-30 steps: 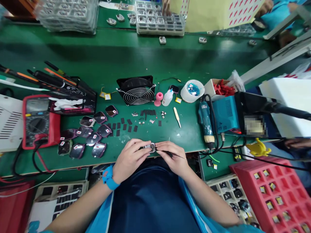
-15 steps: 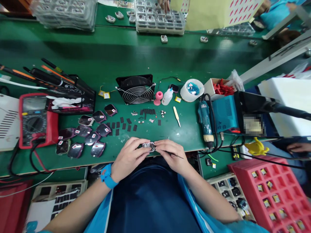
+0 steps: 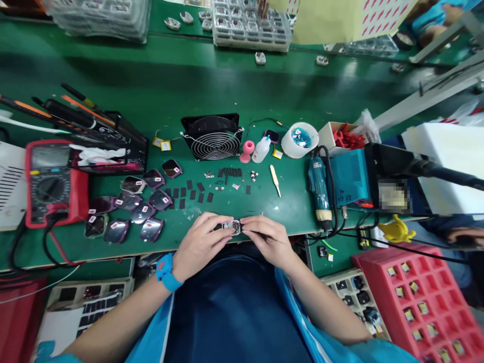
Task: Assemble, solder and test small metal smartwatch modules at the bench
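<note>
Near the table's front edge, my left hand (image 3: pixel 202 244) grips a small watch-like case (image 3: pixel 231 227) by its left side, thumb and fingers pinched together. Its open inside with small parts faces up. My right hand (image 3: pixel 269 239) is at the right side of the case, with thumb and fingertips closed; a thin dark tool shows at these fingers, its shape mostly hidden. Dark rectangular pads (image 3: pixel 192 194) and several watch faces (image 3: pixel 142 213) with red-marked stickers lie beyond and left of my hands. A cream-handled tool (image 3: pixel 275 179) lies beyond my right hand.
A black fan (image 3: pixel 215 138), a pink holder (image 3: pixel 247 151), a bottle (image 3: pixel 260 150) and a white tub (image 3: pixel 299 140) stand farther back. At left is a red multimeter (image 3: pixel 56 184); at right, an electric screwdriver (image 3: pixel 320 194) and a red foam tray (image 3: pixel 423 297). Another person's fingers reach a tray (image 3: pixel 251 45).
The dark tool at my right hand no longer sticks out past the palm as before. Both hands stay around the case. The view has shifted slightly.
</note>
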A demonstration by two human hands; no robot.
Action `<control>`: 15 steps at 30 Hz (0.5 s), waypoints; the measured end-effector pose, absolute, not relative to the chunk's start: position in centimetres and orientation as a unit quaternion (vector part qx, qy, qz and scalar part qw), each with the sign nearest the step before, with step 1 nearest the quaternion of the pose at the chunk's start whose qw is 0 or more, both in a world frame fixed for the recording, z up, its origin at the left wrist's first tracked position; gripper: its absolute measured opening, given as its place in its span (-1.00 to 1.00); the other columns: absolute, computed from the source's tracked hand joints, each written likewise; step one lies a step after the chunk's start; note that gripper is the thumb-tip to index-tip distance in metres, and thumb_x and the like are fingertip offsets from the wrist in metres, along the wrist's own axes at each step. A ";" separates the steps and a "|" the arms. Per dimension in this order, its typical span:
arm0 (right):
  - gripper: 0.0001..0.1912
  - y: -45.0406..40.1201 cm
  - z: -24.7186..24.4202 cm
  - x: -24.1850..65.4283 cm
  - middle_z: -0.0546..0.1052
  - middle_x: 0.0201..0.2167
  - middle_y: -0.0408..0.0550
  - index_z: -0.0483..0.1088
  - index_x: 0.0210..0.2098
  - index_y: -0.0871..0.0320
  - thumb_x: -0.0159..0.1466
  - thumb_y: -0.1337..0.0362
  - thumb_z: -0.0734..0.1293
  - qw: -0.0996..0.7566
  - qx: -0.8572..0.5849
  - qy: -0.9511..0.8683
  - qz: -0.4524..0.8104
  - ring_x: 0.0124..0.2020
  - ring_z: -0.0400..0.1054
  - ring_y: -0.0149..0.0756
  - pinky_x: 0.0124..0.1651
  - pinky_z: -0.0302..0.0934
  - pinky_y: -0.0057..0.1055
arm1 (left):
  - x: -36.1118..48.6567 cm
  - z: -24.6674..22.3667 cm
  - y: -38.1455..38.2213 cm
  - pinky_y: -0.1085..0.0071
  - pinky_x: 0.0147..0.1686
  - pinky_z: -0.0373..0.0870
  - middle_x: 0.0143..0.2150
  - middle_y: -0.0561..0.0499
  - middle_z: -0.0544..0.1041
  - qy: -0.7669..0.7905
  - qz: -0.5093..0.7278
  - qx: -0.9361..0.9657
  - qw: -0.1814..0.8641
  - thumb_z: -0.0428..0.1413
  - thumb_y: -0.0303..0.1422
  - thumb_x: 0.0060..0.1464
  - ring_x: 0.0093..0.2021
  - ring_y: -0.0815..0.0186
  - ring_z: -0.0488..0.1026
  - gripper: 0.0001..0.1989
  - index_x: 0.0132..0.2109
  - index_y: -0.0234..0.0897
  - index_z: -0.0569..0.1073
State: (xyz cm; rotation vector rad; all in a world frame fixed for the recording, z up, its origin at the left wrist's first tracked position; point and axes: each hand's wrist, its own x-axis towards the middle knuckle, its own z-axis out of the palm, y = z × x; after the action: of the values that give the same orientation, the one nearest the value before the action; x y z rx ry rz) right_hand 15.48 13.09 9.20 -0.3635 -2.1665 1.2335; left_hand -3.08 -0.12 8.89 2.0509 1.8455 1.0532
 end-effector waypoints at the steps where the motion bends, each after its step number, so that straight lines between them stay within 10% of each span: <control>1: -0.88 13.2 9.3 15.5 0.68 -0.17 0.06 0.57 -0.15 0.12 0.41 0.40 0.36 0.308 -0.146 -0.806 0.484 -0.12 0.61 -0.26 -0.03 0.54 -0.32 | -3.1 8.9 -0.1 0.27 -0.05 0.52 0.06 -0.07 0.61 0.622 0.355 0.692 0.092 0.17 -0.45 0.31 -0.03 0.23 0.45 -0.83 0.00 -0.19 0.58; 15: -0.94 14.0 9.4 15.0 0.69 -0.23 0.02 0.59 -0.21 0.14 0.36 0.38 0.43 0.275 -0.174 -0.758 0.565 -0.18 0.62 -0.27 -0.06 0.52 -0.36 | -3.0 8.6 -0.3 0.25 -0.05 0.54 0.07 -0.06 0.61 0.620 0.351 0.697 0.080 0.17 -0.47 0.31 -0.01 0.22 0.43 -0.82 0.01 -0.20 0.56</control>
State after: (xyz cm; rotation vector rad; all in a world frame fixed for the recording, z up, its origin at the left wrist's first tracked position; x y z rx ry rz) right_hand 15.05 13.96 9.45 -0.4683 -2.0376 1.5185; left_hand -2.97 -0.34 8.55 2.0849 1.8530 1.0501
